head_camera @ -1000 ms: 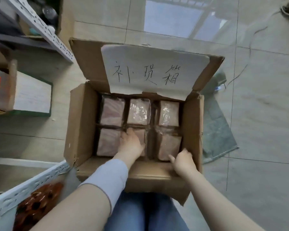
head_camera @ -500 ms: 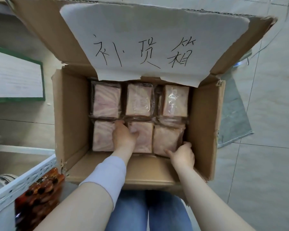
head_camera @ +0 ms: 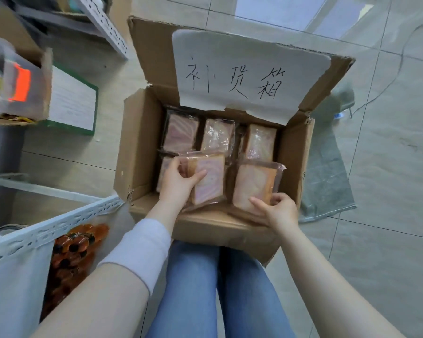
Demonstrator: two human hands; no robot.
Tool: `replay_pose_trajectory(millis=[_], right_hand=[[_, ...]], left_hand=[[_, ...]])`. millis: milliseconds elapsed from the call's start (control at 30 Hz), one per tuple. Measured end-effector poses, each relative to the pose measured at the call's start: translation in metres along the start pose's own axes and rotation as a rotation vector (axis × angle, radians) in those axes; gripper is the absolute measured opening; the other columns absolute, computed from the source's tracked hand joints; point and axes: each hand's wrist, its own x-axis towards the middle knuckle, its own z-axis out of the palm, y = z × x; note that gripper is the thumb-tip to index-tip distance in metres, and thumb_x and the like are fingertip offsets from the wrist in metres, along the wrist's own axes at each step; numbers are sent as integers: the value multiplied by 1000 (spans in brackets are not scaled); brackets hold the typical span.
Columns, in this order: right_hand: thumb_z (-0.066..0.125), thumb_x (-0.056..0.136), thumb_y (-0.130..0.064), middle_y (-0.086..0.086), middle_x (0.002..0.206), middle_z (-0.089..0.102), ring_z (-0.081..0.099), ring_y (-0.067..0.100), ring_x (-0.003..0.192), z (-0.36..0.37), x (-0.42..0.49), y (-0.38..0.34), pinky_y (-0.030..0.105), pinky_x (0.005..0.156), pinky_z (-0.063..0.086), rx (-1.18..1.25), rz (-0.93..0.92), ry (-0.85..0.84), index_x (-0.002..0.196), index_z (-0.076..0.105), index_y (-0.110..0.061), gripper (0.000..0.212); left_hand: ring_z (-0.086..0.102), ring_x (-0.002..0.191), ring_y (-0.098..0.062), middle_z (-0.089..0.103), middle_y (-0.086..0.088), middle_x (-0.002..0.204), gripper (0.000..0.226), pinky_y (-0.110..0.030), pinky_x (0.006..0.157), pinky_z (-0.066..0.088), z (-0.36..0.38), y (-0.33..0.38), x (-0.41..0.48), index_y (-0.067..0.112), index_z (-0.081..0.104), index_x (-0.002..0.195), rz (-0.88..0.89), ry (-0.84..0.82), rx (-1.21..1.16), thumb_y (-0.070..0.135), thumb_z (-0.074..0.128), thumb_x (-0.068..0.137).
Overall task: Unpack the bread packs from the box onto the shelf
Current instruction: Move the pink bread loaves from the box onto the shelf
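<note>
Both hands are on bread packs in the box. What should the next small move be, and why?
Probably lift both packs clear of the cardboard box and carry them left toward the shelf. The left hand grips the middle front bread pack, tilted up above its row; the right hand pinches the front right bread pack at its near edge. Both look secured.

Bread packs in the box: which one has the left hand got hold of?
The near-row middle pack, gripped by the left hand and tilted up above its neighbours. The right hand holds the near-right pack; the far-row packs sit untouched.
</note>
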Motion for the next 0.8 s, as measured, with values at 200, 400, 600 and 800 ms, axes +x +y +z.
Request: replay_pose_trajectory(millis=[200, 400, 600, 800], right_hand=[[81, 68, -23, 7, 103, 67, 64, 20, 92, -45, -111, -22, 30, 76, 53, 140, -253, -220, 108, 58, -8, 49], [76, 73, -17, -5, 91, 68, 64, 8, 81, -70, -268, -36, 20, 63, 48, 100, -561, -448, 104, 60, -14, 35], [74, 72, -7, 8, 87, 72, 68, 3, 60, -36, -448, -48, 12, 52, 52, 8, -859, -647, 100, 66, -3, 30], [74, 70, 0, -9, 65, 73, 68, 1, 61, 74, -627, -35, 9, 56, 51, -87, -1152, -835, 81, 67, -14, 19]], left_hand=[[50, 105, -6, 53, 11, 111, 44, -22, 85, 41, -94, 34, -134, 18, 52, 118, 147, 150, -220, 23, 71, 79], [60, 89, -9, 64, 5, 94, 29, -14, 79, 49, -207, 18, -301, 11, 60, 106, 324, 484, -492, 13, 70, 79], [59, 70, 13, 64, 17, 83, 18, -13, 77, 48, -327, -41, -469, 27, 61, 85, 435, 812, -555, 18, 74, 76], [63, 80, -1, 66, 13, 85, 19, -21, 79, 49, -449, -152, -613, 29, 61, 83, 478, 1088, -598, 14, 71, 78]])
